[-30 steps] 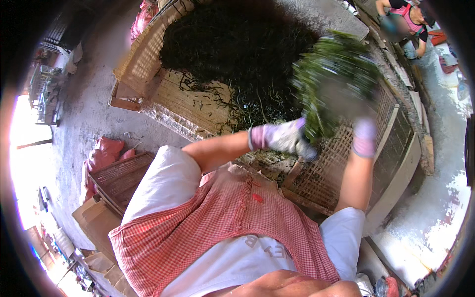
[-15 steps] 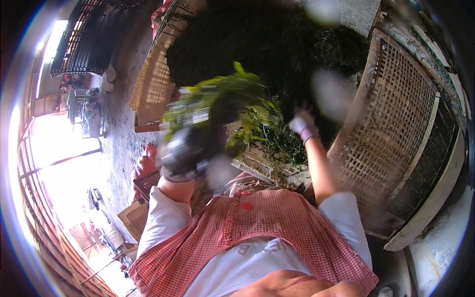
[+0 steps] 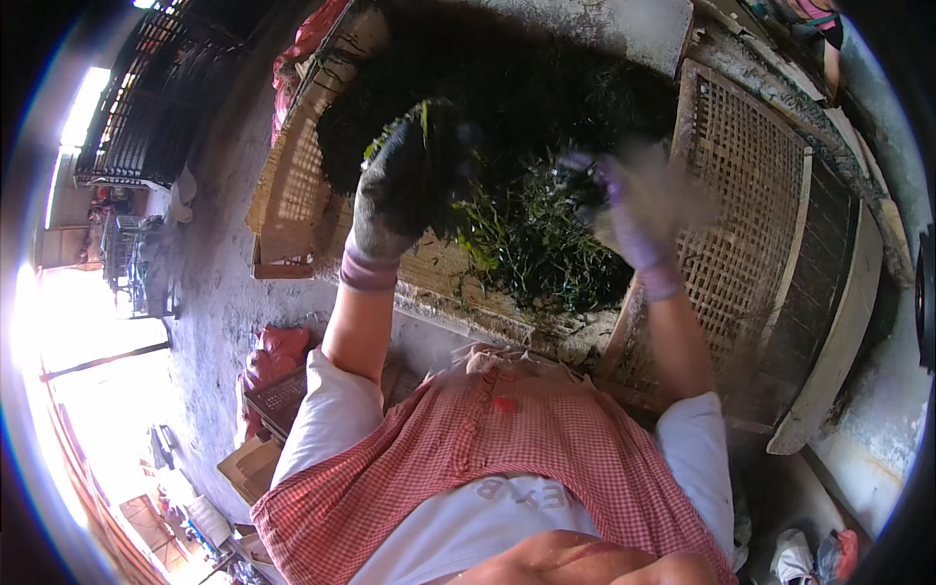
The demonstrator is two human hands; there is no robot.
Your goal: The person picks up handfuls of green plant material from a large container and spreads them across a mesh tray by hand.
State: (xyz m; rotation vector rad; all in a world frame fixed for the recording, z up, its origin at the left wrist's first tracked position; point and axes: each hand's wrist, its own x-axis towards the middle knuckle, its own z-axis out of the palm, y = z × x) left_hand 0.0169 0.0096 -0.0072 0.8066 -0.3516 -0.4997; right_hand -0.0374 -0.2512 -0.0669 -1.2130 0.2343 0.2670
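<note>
A broad heap of dark green, stringy leaves (image 3: 551, 244) lies before me, brighter and looser at its near edge. My left hand (image 3: 385, 200), in a grey glove with a pink cuff, is curled at the heap's left side. Dark leafy strands seem to be in its grip, and green bits stick up past the glove. To the right, my right hand (image 3: 639, 219), in a pale glove with a purple cuff, is blurred above the heap's right edge. Its fingers are smeared by motion, so what they hold does not show.
A woven bamboo tray (image 3: 746, 185) leans along the right side of the heap. Another woven panel (image 3: 291, 195) edges it on the left. Red bags (image 3: 278, 356) and a crate (image 3: 283, 395) stand at lower left. Someone's arm (image 3: 832, 68) shows at the far upper right.
My left hand has moved up and forward to the heap, and the bright leafy bunch is no longer spread beside it. My right hand has lifted back off the dark leaves.
</note>
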